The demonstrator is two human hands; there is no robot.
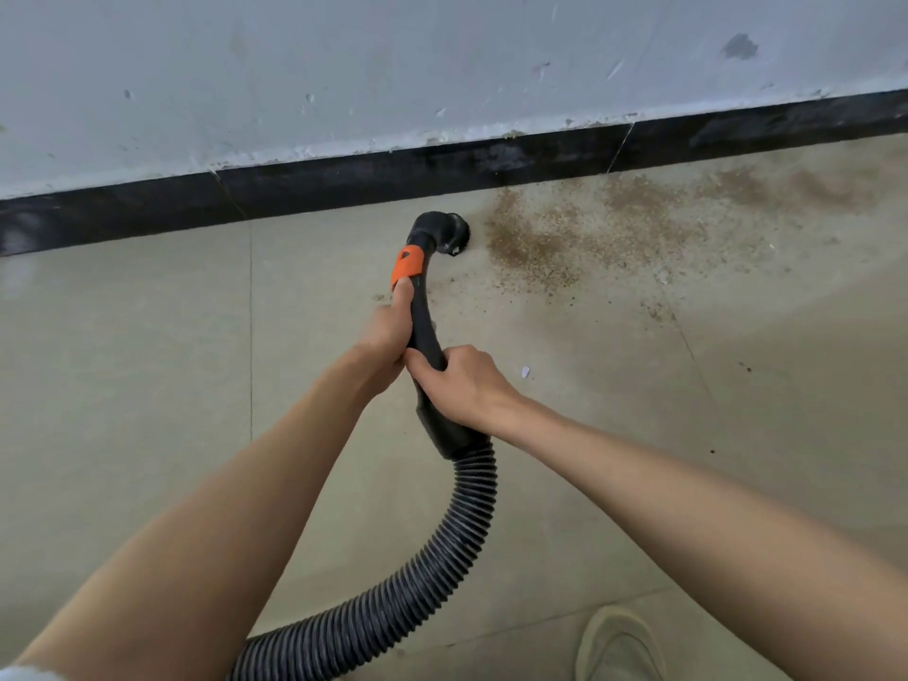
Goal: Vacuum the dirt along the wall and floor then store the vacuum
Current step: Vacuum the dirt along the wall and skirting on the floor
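Both hands hold the black vacuum pipe (pixel 421 321). The left hand (pixel 388 336) is wrapped around it higher up, with the thumb reaching to the orange band (pixel 407 267). The right hand (pixel 464 380) is wrapped around it lower down, just behind the left one, and the two hands touch. The round black nozzle (pixel 449 233) at the end of the pipe sits on the floor (pixel 123 385), close to the dark strip (pixel 344 176) at the bottom of the wall (pixel 295 66). Brown dirt (pixel 555 233) lies on the floor just to the right of the nozzle and spreads along the wall. A ribbed black hose (pixel 442 548) bends down from the pipe toward the person. A pale shoe (pixel 619 646) shows at the bottom right. A small white scrap (pixel 524 372) lies near the right hand
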